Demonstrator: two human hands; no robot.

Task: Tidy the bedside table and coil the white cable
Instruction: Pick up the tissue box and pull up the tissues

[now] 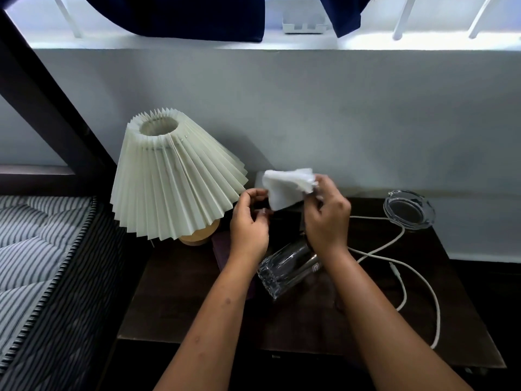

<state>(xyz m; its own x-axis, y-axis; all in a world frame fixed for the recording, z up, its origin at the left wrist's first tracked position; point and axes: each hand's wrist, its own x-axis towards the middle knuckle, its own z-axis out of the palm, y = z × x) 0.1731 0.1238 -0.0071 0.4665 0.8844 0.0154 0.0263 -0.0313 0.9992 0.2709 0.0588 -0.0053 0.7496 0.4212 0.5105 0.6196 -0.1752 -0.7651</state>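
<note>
Two hands work above the table (197,306) in the single head view, between the lamp (174,176) and the ashtray (408,206). The right hand (327,215) pinches a crumpled white tissue (287,187) between thumb and fingertips and holds it up off the table. The left hand (248,224) is curled just beside the tissue's lower corner. Whether it grips that corner I cannot tell.

A glass (284,269) lies on its side below the wrists, partly under the right forearm.

The cable (372,218) is uncoiled and untouched. It lies wholly to the right of both hands, on the right half of the table. It runs from beside the right hand back toward the ashtray, loops, crosses itself, and trails forward to the front right edge. Its sprawl runs mostly back to front. The right hand is the nearer one, I judge, but must first let go of the tissue.
</note>
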